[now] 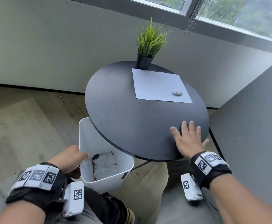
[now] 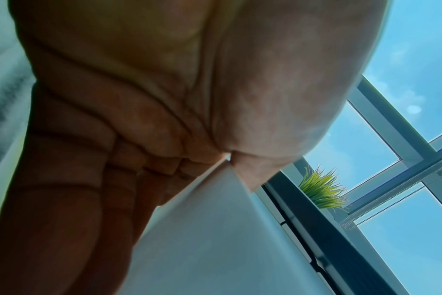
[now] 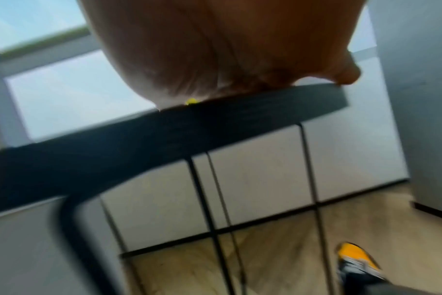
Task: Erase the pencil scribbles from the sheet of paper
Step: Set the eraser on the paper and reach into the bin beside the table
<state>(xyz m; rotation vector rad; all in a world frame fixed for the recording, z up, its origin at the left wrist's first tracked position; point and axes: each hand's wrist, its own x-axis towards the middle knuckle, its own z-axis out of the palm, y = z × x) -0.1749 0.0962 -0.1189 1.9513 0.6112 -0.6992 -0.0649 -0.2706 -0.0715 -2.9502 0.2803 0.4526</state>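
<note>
A white sheet of paper [image 1: 156,83] lies on the far right part of a round black table [image 1: 124,110]. No scribbles show on it; a small grey lump [image 1: 177,93] sits near its front right corner. My right hand [image 1: 186,135] rests flat on the table's near edge with fingers spread, holding nothing; the right wrist view shows this right hand [image 3: 215,49] on the table edge [image 3: 164,129]. My left hand [image 1: 72,156] grips the rim of a white bin [image 1: 90,136] beside the table. In the left wrist view the left hand [image 2: 207,153] pinches the bin wall [image 2: 215,229].
A potted grass plant [image 1: 148,44] stands at the table's far edge, touching the paper's top. The bin holds dark smudged debris [image 1: 103,164]. A grey partition [image 1: 253,126] stands to the right, a wall and window behind. My shoe [image 3: 358,259] is under the table's thin black legs.
</note>
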